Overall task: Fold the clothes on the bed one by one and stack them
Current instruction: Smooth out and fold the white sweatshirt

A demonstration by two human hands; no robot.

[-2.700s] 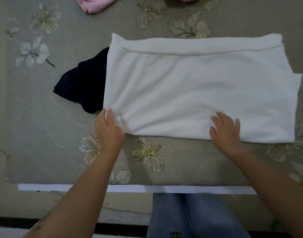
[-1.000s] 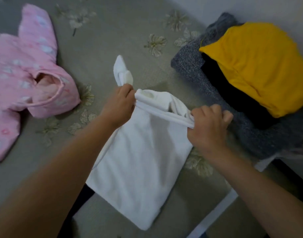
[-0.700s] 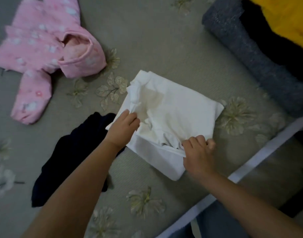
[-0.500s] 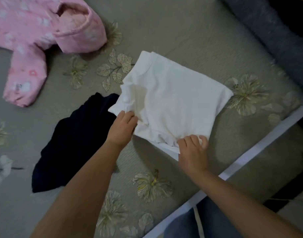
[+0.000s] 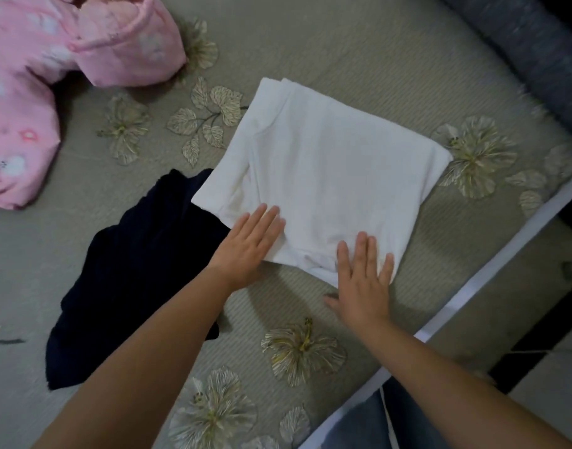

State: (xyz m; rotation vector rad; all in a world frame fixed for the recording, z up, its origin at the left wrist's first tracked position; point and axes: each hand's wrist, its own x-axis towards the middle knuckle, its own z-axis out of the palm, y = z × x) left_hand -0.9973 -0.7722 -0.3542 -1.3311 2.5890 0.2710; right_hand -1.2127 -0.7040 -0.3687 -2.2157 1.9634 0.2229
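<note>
I look down on a bed [image 5: 359,43] covered with a grey-green woven mat printed with pale flowers and leaves; a white border [image 5: 492,257] runs along its edge at the lower right, and beyond it I see a piece of floor [image 5: 537,367]. The folded white garment [image 5: 326,170] lies flat on the mat near this edge. It is almost a rectangle, and its long axis runs from the near side, by my hands, away to the upper left. One corner overlaps a dark navy garment [image 5: 132,270] spread out to the left. A pink padded garment [image 5: 51,76] lies at the upper left, well apart, and a grey knitted piece [image 5: 537,59] is at the upper right corner. My left hand [image 5: 249,244] rests flat on the near left edge of the white garment, fingers straight and together. My right hand [image 5: 362,280] presses the near corner, fingers straight and a little spread.
</note>
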